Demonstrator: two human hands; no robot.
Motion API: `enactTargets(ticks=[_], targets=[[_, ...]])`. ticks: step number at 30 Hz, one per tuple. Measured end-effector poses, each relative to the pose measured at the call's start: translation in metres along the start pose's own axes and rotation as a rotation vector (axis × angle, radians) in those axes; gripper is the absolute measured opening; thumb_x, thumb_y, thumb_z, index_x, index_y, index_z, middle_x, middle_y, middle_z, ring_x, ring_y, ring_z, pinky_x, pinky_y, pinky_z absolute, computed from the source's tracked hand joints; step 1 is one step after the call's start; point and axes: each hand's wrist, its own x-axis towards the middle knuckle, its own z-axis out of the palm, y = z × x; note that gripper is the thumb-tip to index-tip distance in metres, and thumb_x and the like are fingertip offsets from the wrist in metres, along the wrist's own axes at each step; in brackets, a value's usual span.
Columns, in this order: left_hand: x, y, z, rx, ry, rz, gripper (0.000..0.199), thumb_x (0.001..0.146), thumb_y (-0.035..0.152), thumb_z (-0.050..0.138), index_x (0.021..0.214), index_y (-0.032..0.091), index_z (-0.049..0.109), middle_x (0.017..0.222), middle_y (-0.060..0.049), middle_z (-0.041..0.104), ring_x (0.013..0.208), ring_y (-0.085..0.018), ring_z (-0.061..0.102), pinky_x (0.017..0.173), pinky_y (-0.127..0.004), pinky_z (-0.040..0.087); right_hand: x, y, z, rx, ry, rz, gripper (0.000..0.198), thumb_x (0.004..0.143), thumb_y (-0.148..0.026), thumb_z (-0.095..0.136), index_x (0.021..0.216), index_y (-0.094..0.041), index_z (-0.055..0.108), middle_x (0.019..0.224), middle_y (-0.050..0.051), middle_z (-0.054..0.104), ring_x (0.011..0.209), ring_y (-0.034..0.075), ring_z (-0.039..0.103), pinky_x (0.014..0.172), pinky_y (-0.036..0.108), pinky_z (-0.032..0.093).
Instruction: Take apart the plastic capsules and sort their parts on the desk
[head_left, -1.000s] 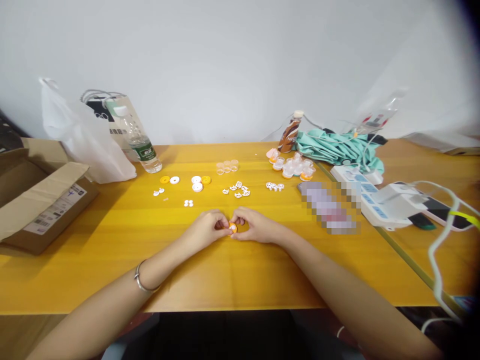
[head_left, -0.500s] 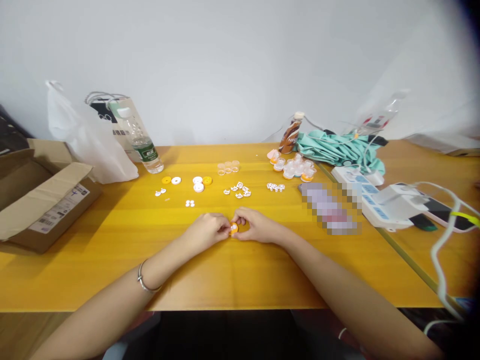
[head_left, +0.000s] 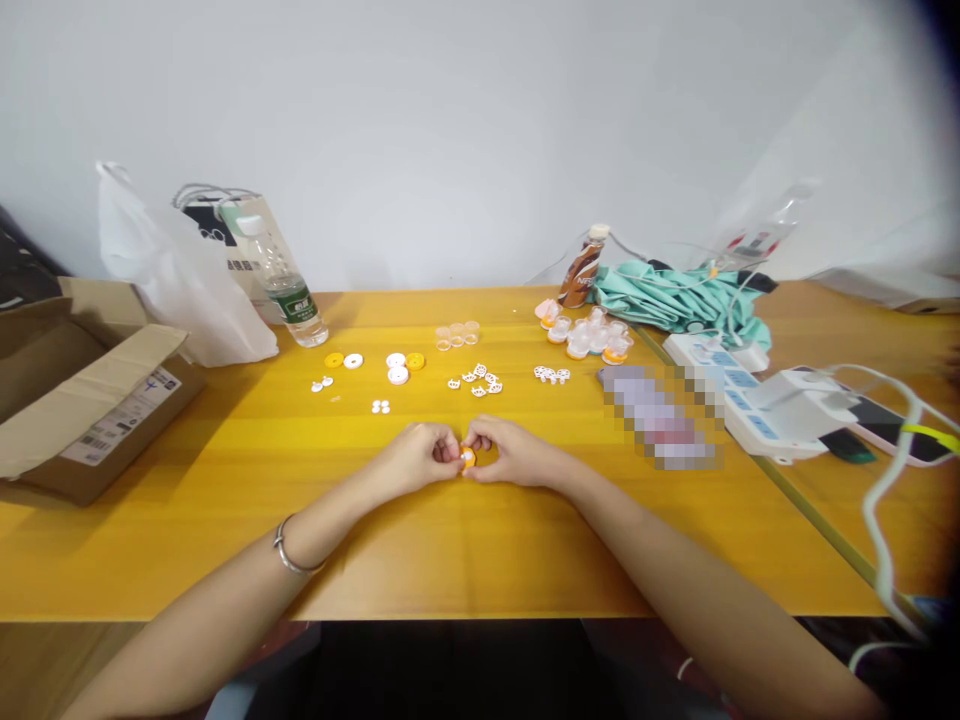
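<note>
A small orange and white round plastic piece [head_left: 469, 457] sits between my two hands, just above or on the wooden table. My right hand [head_left: 510, 452] grips it between thumb and fingers. My left hand [head_left: 427, 455] is closed, its fingertips pressed at the piece's left side; they partly cover it. Beyond the hands lie several white crown-like parts [head_left: 478, 380] and a small row of similar white parts [head_left: 552, 375]. Yellow and white discs [head_left: 397, 375] and small white knobs [head_left: 381, 407] lie to the left. Clear round covers [head_left: 457, 335] stand farther back.
An open cardboard box [head_left: 112, 440], a white plastic bag [head_left: 180, 280] and a water bottle [head_left: 292, 300] stand left. At right are several clear-topped round pieces [head_left: 589, 335], a brown drink bottle [head_left: 583, 268], a teal folded umbrella [head_left: 675, 300], a blurred-out phone-like object [head_left: 660, 418] and a power strip [head_left: 739, 405].
My left fingers have shifted very slightly around the orange and white piece, and its white face shows a little differently. My right hand is almost unmoved.
</note>
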Motion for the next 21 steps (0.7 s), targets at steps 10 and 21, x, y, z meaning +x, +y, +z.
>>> enactTargets(ticks=[10, 21], targets=[[0.001, 0.002, -0.009, -0.032, -0.027, 0.033, 0.010, 0.072, 0.022, 0.060, 0.069, 0.013, 0.056, 0.064, 0.001, 0.059, 0.057, -0.008, 0.051, 0.056, -0.019, 0.041, 0.000, 0.000, -0.001, 0.013, -0.006, -0.006, 0.018, 0.066, -0.019, 0.066, 0.081, -0.017, 0.056, 0.076, 0.000, 0.054, 0.071, 0.012, 0.049, 0.067, 0.025, 0.040], [0.000, 0.004, -0.015, 0.277, -0.006, 0.349, 0.016, 0.084, 0.020, 0.052, 0.092, 0.019, 0.066, 0.087, -0.005, 0.060, 0.081, -0.014, 0.056, 0.076, -0.026, 0.044, 0.001, 0.000, -0.001, 0.010, 0.000, -0.014, 0.016, 0.067, -0.021, 0.065, 0.074, -0.018, 0.051, 0.071, -0.003, 0.050, 0.066, 0.011, 0.046, 0.061, 0.023, 0.038]])
